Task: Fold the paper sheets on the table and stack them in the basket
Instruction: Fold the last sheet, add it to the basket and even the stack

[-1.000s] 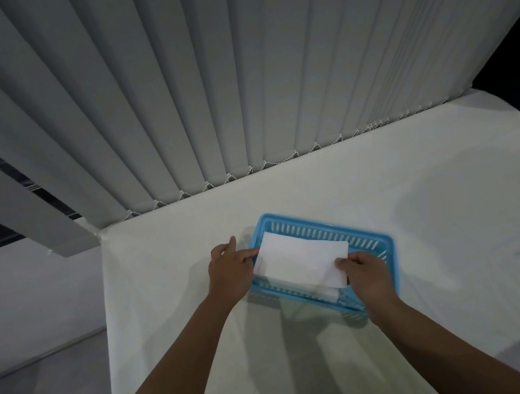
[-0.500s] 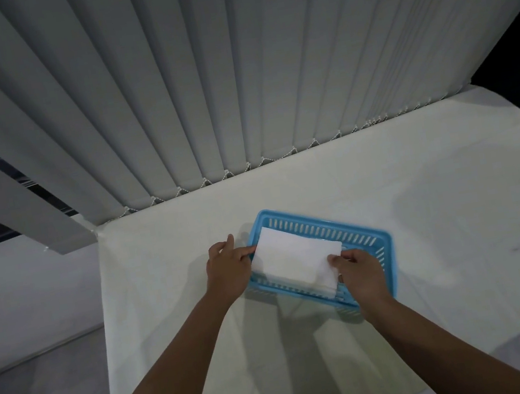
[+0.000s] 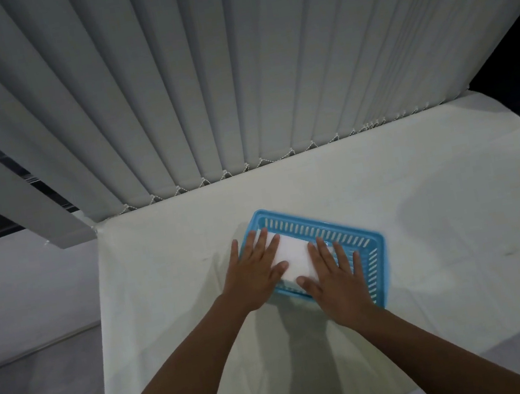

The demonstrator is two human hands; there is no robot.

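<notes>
At table centre, basket: a blue slotted plastic basket [image 3: 319, 226] sits on the table, its long side running from 10 o'clock to 4 o'clock. It stands well apart from every table edge.
Folded paper: a white folded paper [image 3: 295, 254] lies flat inside the basket and fills most of its floor. Whether more sheets lie beneath it cannot be told.
Left hand: the left hand [image 3: 254, 274] lies palm down on the paper's 9 o'clock end. Its fingers [image 3: 259, 241] are straight, spread and released, grasping nothing, and point toward 12 o'clock. The thumb stretches toward 3 o'clock across the sheet, and the little finger hangs outside the basket's rim.
Right hand: the right hand [image 3: 336, 280] lies palm down on the paper's 4 o'clock end. Its fingers [image 3: 323, 251] are straight and spread and clasp nothing. The thumb points toward 10 o'clock, and the heel of the hand covers the basket's near rim.
Between the hands: a bare strip of white paper shows. The two thumbs are near each other but apart.
Forearms: both are bare, coming in from 6 o'clock and 7 o'clock.
Table: the table [image 3: 445, 235] is pale and cloth-covered, with faint creases.
Blinds: grey vertical blinds [image 3: 233, 81] hang at 12 o'clock, their lower ends meeting the table's far edge.
Floor: a grey floor [image 3: 36, 385] shows at 8 o'clock beside the table.
</notes>
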